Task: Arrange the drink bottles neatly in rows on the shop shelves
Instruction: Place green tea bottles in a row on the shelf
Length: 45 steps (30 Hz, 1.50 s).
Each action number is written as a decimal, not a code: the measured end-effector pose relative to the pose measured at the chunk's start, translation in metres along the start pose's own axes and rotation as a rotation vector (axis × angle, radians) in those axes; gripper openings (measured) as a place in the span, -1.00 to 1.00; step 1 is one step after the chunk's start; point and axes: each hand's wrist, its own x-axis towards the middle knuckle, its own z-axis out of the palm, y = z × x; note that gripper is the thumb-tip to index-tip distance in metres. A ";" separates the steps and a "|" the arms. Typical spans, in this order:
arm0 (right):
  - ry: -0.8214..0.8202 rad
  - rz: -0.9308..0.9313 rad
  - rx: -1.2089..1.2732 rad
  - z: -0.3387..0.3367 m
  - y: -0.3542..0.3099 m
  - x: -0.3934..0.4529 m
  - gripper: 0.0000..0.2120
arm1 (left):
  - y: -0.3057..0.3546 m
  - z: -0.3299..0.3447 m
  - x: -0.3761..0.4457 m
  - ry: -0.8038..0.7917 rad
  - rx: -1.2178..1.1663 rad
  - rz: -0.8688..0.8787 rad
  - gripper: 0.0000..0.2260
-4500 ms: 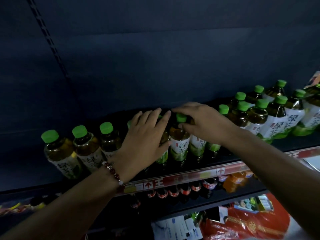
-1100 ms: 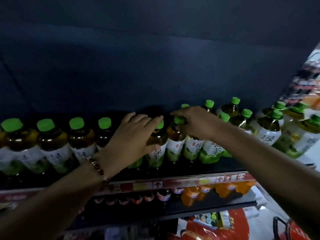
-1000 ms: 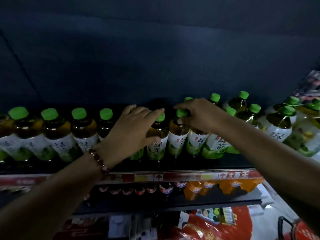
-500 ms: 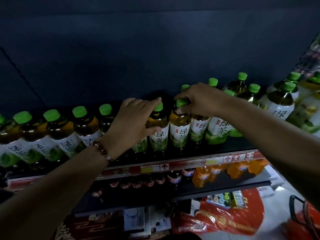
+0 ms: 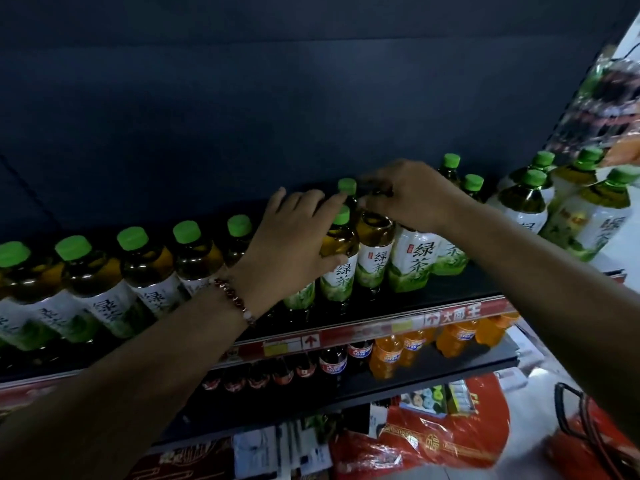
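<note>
Dim shop shelf (image 5: 381, 329) of green-capped tea bottles (image 5: 149, 268), left hand (image 5: 287, 247) flat against one, right hand (image 5: 412, 195) pinching a cap.

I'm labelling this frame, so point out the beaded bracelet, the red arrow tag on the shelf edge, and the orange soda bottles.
beaded bracelet (image 5: 235, 299), head view, beads at wrist.
red arrow tag (image 5: 311, 340), head view, on arrow.
orange soda bottles (image 5: 384, 355), head view, one bottle's body.

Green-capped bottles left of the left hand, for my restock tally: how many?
5 bottles side by side on the upper shelf: first, second, third, fourth, fifth; the left hand may hide others.
</note>
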 end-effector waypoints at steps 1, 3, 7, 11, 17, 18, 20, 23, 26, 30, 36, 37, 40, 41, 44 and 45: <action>-0.056 0.014 -0.029 0.001 0.005 -0.001 -0.55 | 0.002 0.002 0.003 -0.001 0.009 0.002 -0.20; -0.145 0.052 -0.039 0.007 0.012 -0.003 -0.49 | 0.006 0.008 0.006 -0.008 0.033 0.001 -0.22; -0.108 0.049 0.057 0.015 0.022 -0.006 -0.52 | 0.007 0.014 0.006 0.008 0.034 0.000 -0.26; -0.143 0.022 0.060 0.011 0.028 -0.006 -0.57 | 0.006 0.014 0.005 0.016 0.028 0.008 -0.28; -0.180 -0.021 0.020 0.006 0.030 -0.009 -0.57 | 0.004 0.017 0.001 0.027 0.033 -0.009 -0.28; -0.172 -0.029 0.021 0.006 0.030 -0.010 -0.57 | 0.004 0.018 0.001 0.035 0.034 -0.009 -0.28; -0.169 -0.031 0.038 0.008 0.032 -0.010 -0.56 | 0.004 0.019 0.000 0.049 0.037 -0.010 -0.28; -0.233 0.007 0.076 0.003 0.031 -0.007 -0.51 | 0.005 0.020 0.000 0.081 0.029 -0.018 -0.31; -0.164 0.033 0.140 -0.010 0.024 0.008 -0.49 | 0.006 0.024 -0.002 0.134 0.014 -0.029 -0.35; -0.172 0.053 0.131 -0.009 0.011 0.049 -0.52 | 0.006 0.027 -0.001 0.176 0.015 -0.045 -0.38; -0.365 0.006 -0.134 0.011 0.005 0.082 -0.57 | 0.004 0.030 -0.001 0.191 0.027 -0.044 -0.37; -0.355 -0.004 -0.156 0.009 0.006 0.083 -0.58 | 0.004 0.031 -0.001 0.193 0.029 -0.045 -0.36; -0.348 -0.033 -0.226 0.004 0.011 0.081 -0.57 | 0.003 0.032 -0.001 0.201 0.054 -0.045 -0.36; -0.344 -0.045 -0.243 0.004 0.014 0.081 -0.57 | 0.004 0.032 -0.001 0.201 0.052 -0.047 -0.36; -0.353 -0.050 -0.254 0.001 0.021 0.078 -0.55 | 0.005 0.031 -0.001 0.174 0.024 -0.058 -0.36; -0.362 -0.045 -0.248 0.000 0.024 0.077 -0.54 | 0.005 0.030 0.000 0.163 0.015 -0.061 -0.36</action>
